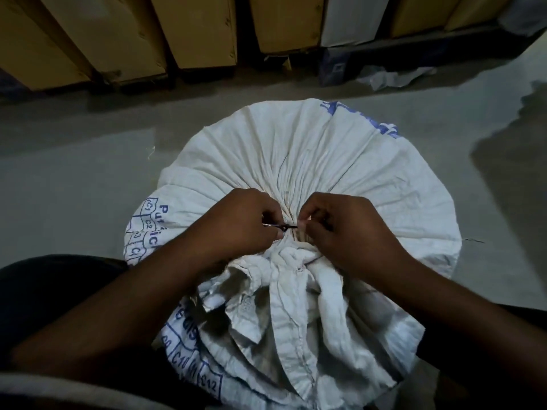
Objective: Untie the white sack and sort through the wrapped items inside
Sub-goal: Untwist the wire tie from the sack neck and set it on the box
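Note:
A big white sack [310, 155] with blue print stands on the floor below me, its mouth gathered and tied into a neck [291, 247] at the near side. The loose flap of the sack spreads toward me. My left hand [239, 223] is closed on a small dark metal tool [281, 226] whose tip points right into the tie. My right hand [340, 226] pinches the gathered cloth at the tie, fingers closed on it. The contents of the sack are hidden.
A row of brown cardboard boxes [201, 31] and one white box [352, 19] line the far side. Crumpled white plastic [393, 78] lies on the grey floor at the back right. My dark trouser leg [44, 297] is at the lower left.

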`<state>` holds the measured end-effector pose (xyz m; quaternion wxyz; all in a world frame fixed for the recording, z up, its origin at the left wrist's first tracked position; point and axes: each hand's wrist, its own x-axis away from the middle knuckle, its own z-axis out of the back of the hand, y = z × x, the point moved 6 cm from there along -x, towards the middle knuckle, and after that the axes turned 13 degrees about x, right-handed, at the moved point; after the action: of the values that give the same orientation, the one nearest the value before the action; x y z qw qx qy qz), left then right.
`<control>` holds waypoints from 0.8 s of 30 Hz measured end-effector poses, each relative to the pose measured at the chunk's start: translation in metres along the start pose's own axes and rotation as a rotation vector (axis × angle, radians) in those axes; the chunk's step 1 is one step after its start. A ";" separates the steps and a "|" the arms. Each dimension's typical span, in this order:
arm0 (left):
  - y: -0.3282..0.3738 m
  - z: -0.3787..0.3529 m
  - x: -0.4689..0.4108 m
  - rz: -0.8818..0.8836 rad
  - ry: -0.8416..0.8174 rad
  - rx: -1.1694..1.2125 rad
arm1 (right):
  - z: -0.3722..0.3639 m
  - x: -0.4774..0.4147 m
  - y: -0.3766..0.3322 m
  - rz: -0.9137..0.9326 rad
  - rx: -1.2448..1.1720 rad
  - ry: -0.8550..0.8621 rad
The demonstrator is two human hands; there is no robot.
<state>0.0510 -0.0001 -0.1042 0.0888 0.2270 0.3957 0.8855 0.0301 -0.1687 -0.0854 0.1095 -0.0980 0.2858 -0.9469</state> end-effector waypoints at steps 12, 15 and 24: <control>0.009 -0.005 0.003 -0.044 0.061 0.073 | -0.018 -0.010 -0.002 0.082 0.139 -0.026; 0.010 -0.006 0.003 -0.052 0.076 0.080 | -0.014 -0.009 -0.007 0.126 0.230 -0.046; 0.012 -0.006 0.003 -0.051 0.100 0.049 | -0.011 -0.005 -0.021 0.300 0.450 0.060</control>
<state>0.0460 -0.0114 -0.0978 0.0858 0.1742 0.4271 0.8831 0.0286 -0.1445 -0.0835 0.2591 0.0001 0.0827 -0.9623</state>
